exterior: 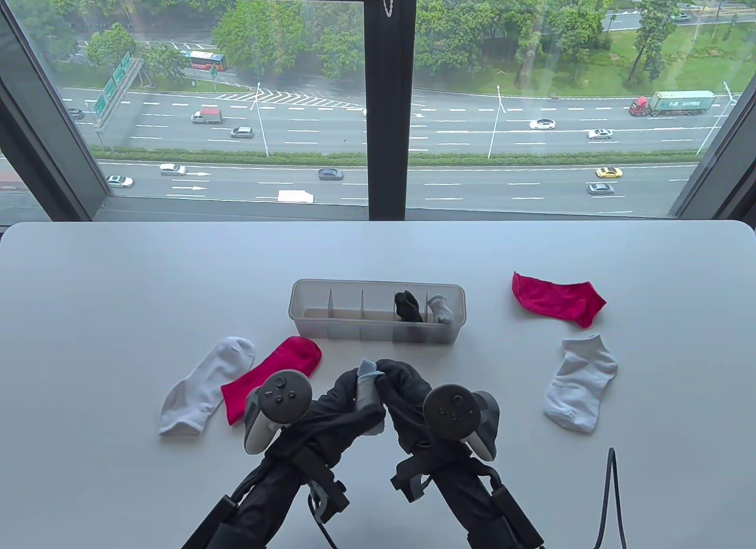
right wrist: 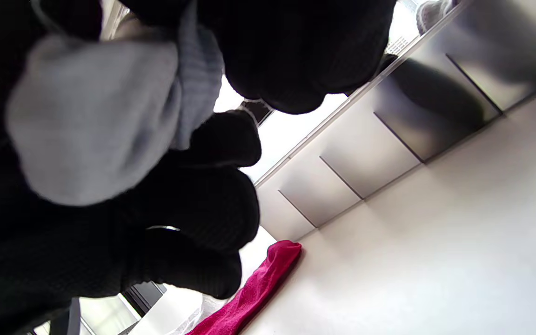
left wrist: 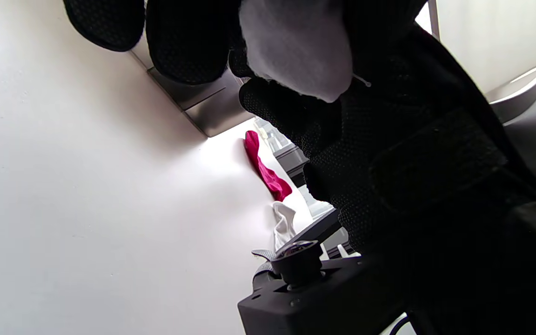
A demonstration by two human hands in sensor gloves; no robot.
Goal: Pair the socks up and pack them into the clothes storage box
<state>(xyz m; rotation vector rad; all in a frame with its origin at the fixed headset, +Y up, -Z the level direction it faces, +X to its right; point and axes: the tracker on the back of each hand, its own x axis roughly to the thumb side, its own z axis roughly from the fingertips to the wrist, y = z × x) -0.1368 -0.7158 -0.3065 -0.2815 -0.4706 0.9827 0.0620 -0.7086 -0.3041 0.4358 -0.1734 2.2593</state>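
Note:
Both hands meet at the table's near middle around a light grey-blue sock bundle (exterior: 367, 383). My left hand (exterior: 345, 392) grips it from the left and my right hand (exterior: 401, 383) grips it from the right. The bundle fills the top of the left wrist view (left wrist: 296, 51) and the upper left of the right wrist view (right wrist: 96, 116). Just beyond stands the clear divided storage box (exterior: 331, 327), with a black sock roll (exterior: 407, 305) and a grey roll (exterior: 441, 309) in its right compartments. Loose socks lie around: white (exterior: 204, 385) and red (exterior: 277, 374) on the left, red (exterior: 558, 299) and white (exterior: 582, 383) on the right.
A large window with a dark frame (exterior: 387, 100) stands behind the table's far edge (exterior: 378, 224). A thin black stand (exterior: 611, 490) rises at the near right. Bare tabletop spreads at the far left and far right.

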